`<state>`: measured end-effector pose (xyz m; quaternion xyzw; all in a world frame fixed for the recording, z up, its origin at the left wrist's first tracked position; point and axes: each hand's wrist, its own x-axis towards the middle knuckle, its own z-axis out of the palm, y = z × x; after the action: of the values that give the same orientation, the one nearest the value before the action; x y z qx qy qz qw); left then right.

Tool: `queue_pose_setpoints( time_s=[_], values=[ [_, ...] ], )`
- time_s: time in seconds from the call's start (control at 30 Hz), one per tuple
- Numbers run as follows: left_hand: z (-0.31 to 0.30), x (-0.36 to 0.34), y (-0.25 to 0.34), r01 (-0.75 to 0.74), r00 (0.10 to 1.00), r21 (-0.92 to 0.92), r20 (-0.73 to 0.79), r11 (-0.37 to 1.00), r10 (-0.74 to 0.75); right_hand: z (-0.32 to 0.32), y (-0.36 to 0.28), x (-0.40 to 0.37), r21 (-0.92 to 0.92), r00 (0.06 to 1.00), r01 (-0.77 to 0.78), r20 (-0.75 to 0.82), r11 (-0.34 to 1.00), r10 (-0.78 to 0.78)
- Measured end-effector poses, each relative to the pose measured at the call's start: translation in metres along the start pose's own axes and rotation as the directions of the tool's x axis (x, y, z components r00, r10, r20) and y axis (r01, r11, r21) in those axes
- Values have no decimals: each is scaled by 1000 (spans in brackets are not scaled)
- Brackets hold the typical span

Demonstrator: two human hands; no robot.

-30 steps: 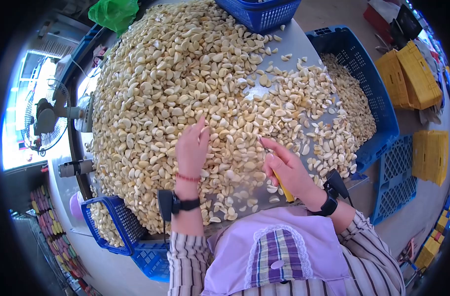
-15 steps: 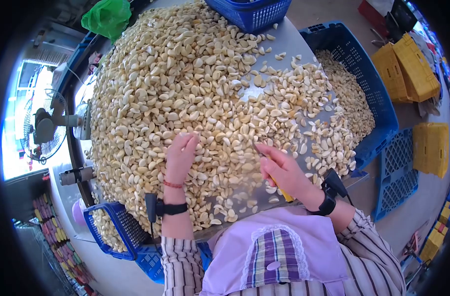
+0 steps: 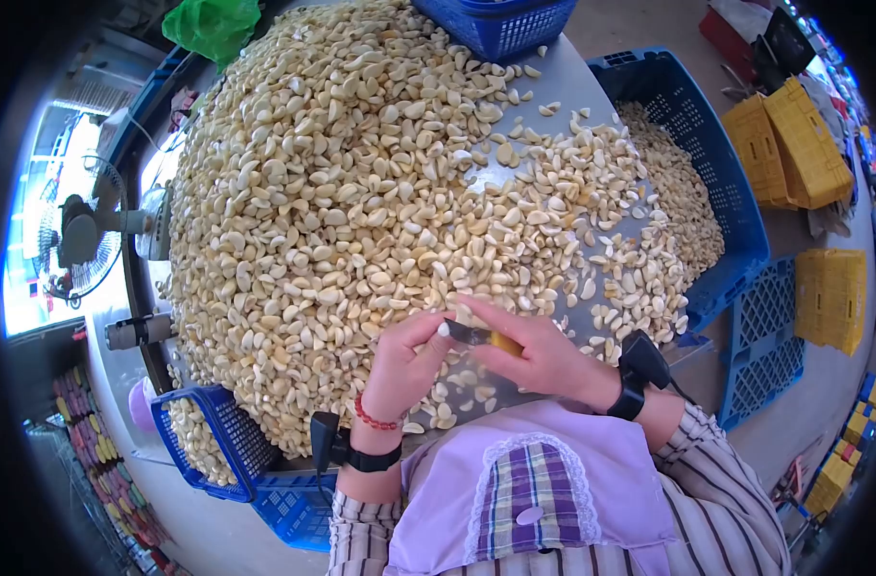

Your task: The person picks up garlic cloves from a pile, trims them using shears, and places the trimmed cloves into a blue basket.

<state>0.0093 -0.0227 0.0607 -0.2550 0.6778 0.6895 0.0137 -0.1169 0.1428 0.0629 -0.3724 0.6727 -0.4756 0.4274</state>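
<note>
A big heap of pale peeled garlic cloves [image 3: 304, 192] spreads over the metal table [image 3: 565, 84]. My right hand [image 3: 539, 350] is closed round a small knife [image 3: 472, 333] with a yellow handle; its dark blade points left. My left hand [image 3: 411, 360] pinches a garlic clove [image 3: 445, 329] between thumb and fingers, most of it hidden. The blade tip meets the clove, and both hands are close together above the near side of the heap.
Blue crates stand at the right [image 3: 745, 221], the back [image 3: 515, 29] and the near left [image 3: 236, 442], with cloves in the right and left ones. A fan [image 3: 83, 230] is at left, a green bag [image 3: 213, 27] behind, yellow crates [image 3: 793, 144] at right.
My left hand has moved right and nearer to me, off the heap, and now holds a clove. My right hand has come left and turned the knife, bringing its blade to the clove.
</note>
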Motion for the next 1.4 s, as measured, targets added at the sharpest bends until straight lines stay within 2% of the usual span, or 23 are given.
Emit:
queue_pose_setpoints(
  time_s=[0.03, 0.07, 0.1, 0.13, 0.17, 0.2, 0.23, 0.3, 0.33, 0.4, 0.43, 0.47, 0.5, 0.53, 0.73, 0.77, 0.8, 0.83, 0.9, 0.93, 1.07, 1.23, 1.4],
  values=[
    [-1, -2, 5, -110, 994, 155, 46, 982, 104, -2, -2, 0, 33, 994, -80, 79, 996, 78],
    [-6, -4, 3, -71, 994, 196, 97, 978, 52, 3, 7, 0, 37, 994, -77, 84, 996, 74],
    [-9, -7, 2, -68, 994, 199, 92, 978, 50, 12, 23, 0, 96, 998, 65, 16, 993, -67],
    [-12, -11, 1, -22, 985, 14, 173, 1000, 19, 15, 25, 2, 145, 977, 210, -60, 967, -203],
    [-15, -15, 0, 40, 967, -168, 256, 985, 5, 12, 24, -1, 149, 977, 212, -57, 966, -206],
    [-25, -16, -11, 109, 922, -225, 387, 968, -14, 5, 18, -4, 344, 998, -62, 4, 937, 65],
    [-26, -18, -21, 108, 925, -223, 381, 969, -16, -1, 11, -6, 500, 942, -329, 118, 801, 313],
    [-30, -22, -42, -11, 947, -807, 181, 591, 264, -4, 12, -5, 562, 944, -312, 89, 766, 319],
    [-40, -19, -59, -86, 944, -873, 82, 479, 318, -5, 16, -6, 621, 953, -261, 46, 739, 298],
    [-71, -18, -63, -298, 954, -698, -191, 651, 232, -5, 22, -6, 696, 962, -183, -20, 694, 273],
    [-83, -15, -58, -299, 953, -697, -193, 651, 231, -4, 23, -5, 696, 962, -184, -17, 694, 273],
    [-93, -10, -50, -226, 912, -52, -361, 973, 192, -3, 22, -5, 698, 961, -184, -20, 692, 277],
    [-100, -7, -45, 84, 825, 582, -496, 809, 272, -2, 22, -5, 700, 960, -185, -22, 690, 280],
    [-106, -6, -46, 86, 822, 582, -501, 809, 273, -1, 22, -4, 699, 961, -185, -18, 691, 276],
    [-122, 4, -65, -13, 862, 915, -195, 404, 468, 5, 16, -5, 647, 954, -252, 43, 719, 296],
    [-114, 0, -59, 24, 908, 679, -323, 734, 268, 6, 13, -7, 583, 963, -240, 41, 776, 267],
    [-104, -4, -54, 101, 933, 332, -359, 938, 26, 6, 10, -8, 513, 970, -227, 43, 828, 240],
    [-95, -8, -48, 102, 934, 329, -355, 939, 23, 9, 7, -8, 513, 969, -231, 42, 827, 245],
    [-76, -16, -36, -79, 982, -274, -188, 958, 27, 14, 2, -7, 324, 991, -129, 18, 937, 130],
    [-63, -16, -33, -120, 985, -359, -158, 925, 67, 14, 7, -7, 243, 997, -75, 40, 967, 67],
    [-29, -20, -40, -77, 996, -636, -80, 768, 33, 13, -13, -5, 54, 990, -84, 119, 995, 77],
    [-7, -23, -27, 8, 1000, -593, 7, 805, -5, 20, -14, -3, 30, 993, 19, 115, 999, -22],
    [14, -25, -20, 106, 983, -741, -23, 663, -184, 21, -15, -4, 16, 994, -45, 101, 999, 44]
  ],
)
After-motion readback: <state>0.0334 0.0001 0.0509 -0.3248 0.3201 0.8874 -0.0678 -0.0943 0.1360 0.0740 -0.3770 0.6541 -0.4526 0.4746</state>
